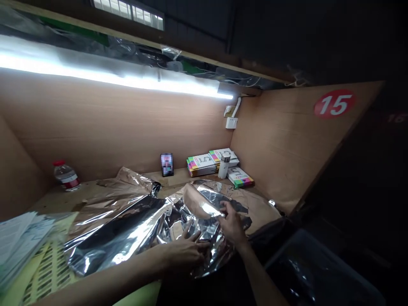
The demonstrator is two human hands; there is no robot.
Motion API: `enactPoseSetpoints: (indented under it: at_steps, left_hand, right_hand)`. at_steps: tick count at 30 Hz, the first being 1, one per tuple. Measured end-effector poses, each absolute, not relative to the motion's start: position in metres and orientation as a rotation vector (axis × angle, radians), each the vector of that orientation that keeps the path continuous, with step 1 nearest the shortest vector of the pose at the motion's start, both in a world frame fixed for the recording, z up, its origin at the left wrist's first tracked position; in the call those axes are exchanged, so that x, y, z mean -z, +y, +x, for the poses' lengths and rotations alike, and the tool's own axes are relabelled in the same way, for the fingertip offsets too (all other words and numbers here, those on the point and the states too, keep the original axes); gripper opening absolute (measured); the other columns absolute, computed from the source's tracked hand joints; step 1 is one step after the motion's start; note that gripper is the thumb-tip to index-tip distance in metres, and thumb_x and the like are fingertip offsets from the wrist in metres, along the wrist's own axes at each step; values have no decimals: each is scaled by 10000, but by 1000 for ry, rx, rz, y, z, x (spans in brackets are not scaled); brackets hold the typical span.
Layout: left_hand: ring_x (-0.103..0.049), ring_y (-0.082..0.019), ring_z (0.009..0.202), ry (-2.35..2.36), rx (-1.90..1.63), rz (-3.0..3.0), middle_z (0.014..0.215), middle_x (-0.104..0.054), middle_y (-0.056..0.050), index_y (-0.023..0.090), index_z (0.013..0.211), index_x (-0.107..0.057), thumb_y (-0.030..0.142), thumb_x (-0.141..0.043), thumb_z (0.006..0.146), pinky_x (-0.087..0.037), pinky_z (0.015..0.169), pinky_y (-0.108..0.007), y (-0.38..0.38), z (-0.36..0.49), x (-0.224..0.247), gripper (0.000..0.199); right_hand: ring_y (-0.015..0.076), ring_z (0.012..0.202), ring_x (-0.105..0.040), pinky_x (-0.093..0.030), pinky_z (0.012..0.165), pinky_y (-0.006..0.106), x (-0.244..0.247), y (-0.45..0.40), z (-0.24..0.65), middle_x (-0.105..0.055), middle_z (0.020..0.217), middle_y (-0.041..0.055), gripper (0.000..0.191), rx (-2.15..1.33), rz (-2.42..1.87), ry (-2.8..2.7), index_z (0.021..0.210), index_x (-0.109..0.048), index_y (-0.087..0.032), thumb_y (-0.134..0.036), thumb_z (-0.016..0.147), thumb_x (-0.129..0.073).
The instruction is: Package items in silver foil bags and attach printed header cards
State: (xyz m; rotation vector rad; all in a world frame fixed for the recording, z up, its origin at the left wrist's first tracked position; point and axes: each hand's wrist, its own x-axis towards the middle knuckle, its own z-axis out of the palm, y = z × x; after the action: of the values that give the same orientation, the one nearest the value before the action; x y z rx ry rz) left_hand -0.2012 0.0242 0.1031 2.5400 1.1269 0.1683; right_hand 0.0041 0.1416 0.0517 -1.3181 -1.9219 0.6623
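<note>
Silver foil sheet | we found it crumpled on the desk, beneath both hands | left grip lay open, pressed flat on it | right grip was clenched on a fold | risk judged: hard pulling could tear the foil.

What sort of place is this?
Probably a numbered work booth in a workshop or packing area: a wood-panelled bay wall, a red "15" marker on its side panel, a strip light overhead, and a silver foil sheet spread on the bench.
</note>
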Motion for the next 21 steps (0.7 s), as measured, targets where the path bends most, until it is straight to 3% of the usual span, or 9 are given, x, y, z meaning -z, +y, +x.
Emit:
enactPoseSetpoints:
  at_steps: [1,3,7,10,12,14,17,19,21]
  left_hand:
    - [-665,-316,1242,1094,-153,2517,1413,-670,-65,304,1223,-752,373,-801,786,-538,1050,-422,18,-208,-112,445]
    - [-547,-337,1392,1256,-160,2436,1589,-490,-103,280,1504,-547,535,-648,931,-467,1134,-481,4,-226,-120,636]
    - [-328,-438,1516,1768,-18,2344,1626,-399,-137,269,1555,-483,599,-514,991,-277,1195,-687,-22,-274,-83,655]
    - [-319,-450,1515,1847,70,2346,1633,-390,-118,313,1558,-469,661,-539,958,-267,1193,-695,-39,-302,-39,698]
    - [-326,-423,1522,1871,-34,2376,1659,-365,-75,355,1536,-502,661,-523,966,-287,1209,-638,-44,-315,-22,648]
    - [-384,-389,1495,2005,-306,2321,1645,-413,-79,315,1459,-596,578,-440,1018,-339,1197,-565,-39,-326,-19,536]
    - [-586,-390,1253,2245,-667,1873,1380,-644,-183,176,1278,-669,545,-473,966,-463,1050,-503,-13,-344,-30,521]
    - [-669,-363,984,2169,-685,1579,1040,-741,-152,155,1099,-700,613,-613,826,-517,862,-434,8,-356,-40,541]
    - [-651,-295,777,2022,-658,1459,767,-700,-77,171,861,-700,638,-709,690,-483,697,-342,22,-364,-45,497]
  right_hand:
    - [262,935,-720,-508,816,341,-52,144,5,-773,985,100,278,-545,-1403,-1943,1134,-706,-196,-331,973,-523]
    - [254,876,-720,-475,787,333,-52,148,11,-774,880,98,302,-312,-1586,-2004,943,-719,-211,-281,1014,-434]
    - [278,931,-718,-450,875,389,-41,148,28,-774,931,140,327,-80,-1777,-2140,909,-712,-175,-273,1039,-429]
    - [324,1039,-686,-432,943,456,-29,140,35,-747,1056,193,273,29,-1849,-2102,1102,-702,-126,-215,1008,-462]
    - [362,1190,-614,-416,986,493,-24,134,34,-669,1284,236,396,161,-1837,-2043,1358,-597,-112,-202,988,-486]
    - [379,1372,-478,-376,1061,524,-22,130,27,-487,1536,235,566,246,-1722,-2049,1552,-414,-139,-216,996,-480]
    - [375,1520,-284,-256,1183,549,-22,133,7,-287,1682,188,642,210,-1517,-2207,1624,-306,-168,-318,1025,-480]
    - [377,1544,-241,-209,1215,552,-23,140,-10,-257,1696,188,648,131,-1457,-2304,1626,-315,-165,-387,1037,-471]
    - [388,1553,-223,-210,1212,584,-24,152,-26,-231,1707,182,648,33,-1470,-2358,1637,-296,-194,-446,1055,-427]
